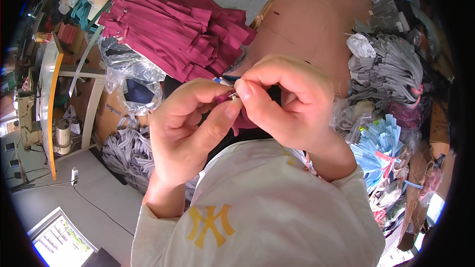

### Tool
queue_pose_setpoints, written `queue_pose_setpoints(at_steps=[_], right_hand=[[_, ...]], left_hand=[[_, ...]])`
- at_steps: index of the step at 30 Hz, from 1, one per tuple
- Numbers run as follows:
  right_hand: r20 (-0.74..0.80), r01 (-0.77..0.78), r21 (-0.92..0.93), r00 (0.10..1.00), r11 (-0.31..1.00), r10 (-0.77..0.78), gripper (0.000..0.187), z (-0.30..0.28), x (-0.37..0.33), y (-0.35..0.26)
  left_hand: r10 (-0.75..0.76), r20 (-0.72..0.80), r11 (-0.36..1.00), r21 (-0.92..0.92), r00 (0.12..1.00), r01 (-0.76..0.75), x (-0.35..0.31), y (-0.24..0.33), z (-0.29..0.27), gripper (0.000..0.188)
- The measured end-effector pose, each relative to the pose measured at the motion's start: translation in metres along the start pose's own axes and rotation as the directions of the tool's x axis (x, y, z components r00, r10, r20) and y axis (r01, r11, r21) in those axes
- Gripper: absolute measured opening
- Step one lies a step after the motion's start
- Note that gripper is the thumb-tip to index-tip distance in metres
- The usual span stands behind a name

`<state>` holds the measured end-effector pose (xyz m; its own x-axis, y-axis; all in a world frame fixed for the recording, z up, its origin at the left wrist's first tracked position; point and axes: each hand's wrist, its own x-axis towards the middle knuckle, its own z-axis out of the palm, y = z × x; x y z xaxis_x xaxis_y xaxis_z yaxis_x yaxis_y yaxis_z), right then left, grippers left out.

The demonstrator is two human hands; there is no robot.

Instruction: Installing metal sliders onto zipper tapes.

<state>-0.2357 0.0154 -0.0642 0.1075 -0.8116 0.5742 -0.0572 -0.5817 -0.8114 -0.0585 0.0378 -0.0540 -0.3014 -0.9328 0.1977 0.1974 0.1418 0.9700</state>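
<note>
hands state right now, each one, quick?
Left hand: closed, pinching a small maroon fabric piece.
Right hand: closed in a pinch beside it; anything gripped is too small to tell.

The fabric piece [242, 121] is maroon (seemingly plain); strip bundle [377, 141] light blue; shirt [287, 207] white.

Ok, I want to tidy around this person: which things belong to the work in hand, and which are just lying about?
In hand:
maroon cloth, pinched by the left hand, right hand close by
maroon pleated pile, probably, by matching colour

Lying about, apparently:
light blue strips
grey strips
crumpled white plastic
</note>
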Motion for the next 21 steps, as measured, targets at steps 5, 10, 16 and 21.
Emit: queue_pose_setpoints(at_steps=[5,10,16,21], right_hand=[[-0.06,-0.312,0.308,0.936,0.899,0.346,0.006,0.011,-0.011,-0.003],[0.216,-0.473,0.314,0.88,0.823,0.423,0.009,-0.01,0.004,0.002],[0.404,-0.031,-0.065,0.913,0.997,0.055,0.003,-0.026,0.03,-0.005],[0.431,-0.098,-0.074,0.894,0.992,0.12,0.005,-0.027,0.031,-0.008]], left_hand=[[-0.055,-0.038,0.996,-0.073,0.998,0.052,0.0,0.0,0.002,0.02],[-0.144,-0.04,0.964,-0.232,0.989,0.131,-0.001,0.003,-0.002,0.019],[-0.2,-0.04,0.97,-0.15,0.979,0.192,0.001,0.009,-0.006,0.02],[-0.295,-0.008,0.933,-0.22,0.955,0.286,0.004,0.014,-0.008,0.02]])
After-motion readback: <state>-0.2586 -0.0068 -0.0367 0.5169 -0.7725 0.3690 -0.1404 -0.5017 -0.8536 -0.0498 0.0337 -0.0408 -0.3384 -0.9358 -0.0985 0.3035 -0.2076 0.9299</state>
